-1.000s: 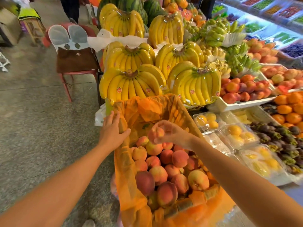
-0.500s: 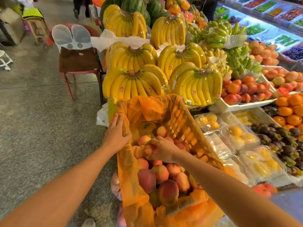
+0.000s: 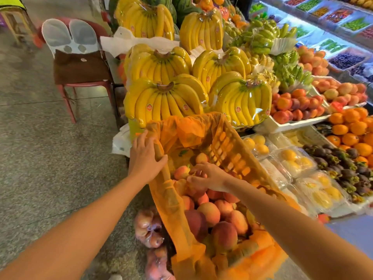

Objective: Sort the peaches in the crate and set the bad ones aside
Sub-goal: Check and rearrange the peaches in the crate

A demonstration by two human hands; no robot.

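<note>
Mid-sort: your left hand (image 3: 144,156) grips the crate (image 3: 228,150) rim, right hand (image 3: 205,176) curls round a peach (image 3: 198,173); lift it clear and check for bruising.

Bright, even light is washing the scene; glare is glinting off wrapped bananas (image 3: 167,102), wide-angle distortion is bending the edges, and blur is softening the crate (image 3: 252,257) nearest the camera.

The peaches (image 3: 210,213) lie piled in the crate (image 3: 232,150), which stands before the stacked banana bunches (image 3: 165,102), with a bag of fruit (image 3: 149,229) on the floor (image 3: 50,158) at its left, wrapped fruit packs (image 3: 296,160) just beside its right wall, and a chair (image 3: 80,65) farther back left.
</note>
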